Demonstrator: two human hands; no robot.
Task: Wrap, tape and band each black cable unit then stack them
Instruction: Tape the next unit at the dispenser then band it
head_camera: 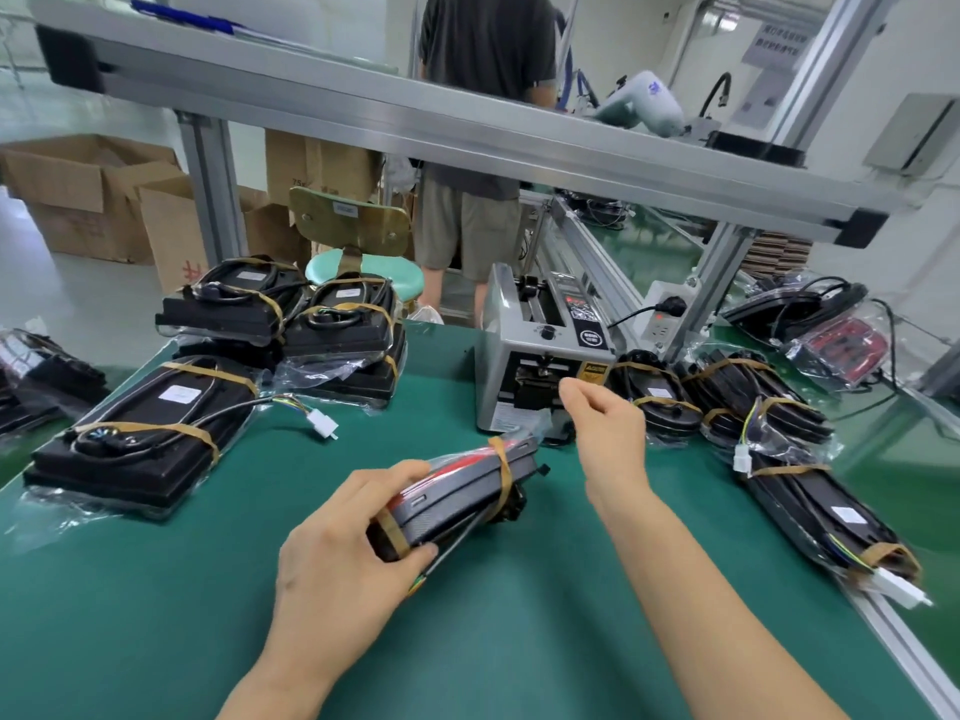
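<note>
My left hand (343, 553) grips a black and red cable unit (462, 485) in clear wrap with tan rubber bands, tilted on edge above the green mat (467, 641). My right hand (605, 423) is at the mouth of the grey tape dispenser (540, 356), thumb and forefinger pinched together; whether tape is between them cannot be seen. Banded black units lie stacked at the left (140, 439) and back left (291, 314). More banded units lie at the right (753, 397).
An aluminium frame beam (467, 127) crosses overhead. A person (483, 122) stands behind the table beside a green stool (363, 267). Cardboard boxes (93, 200) sit on the floor at left. A white power strip (665, 314) is right of the dispenser.
</note>
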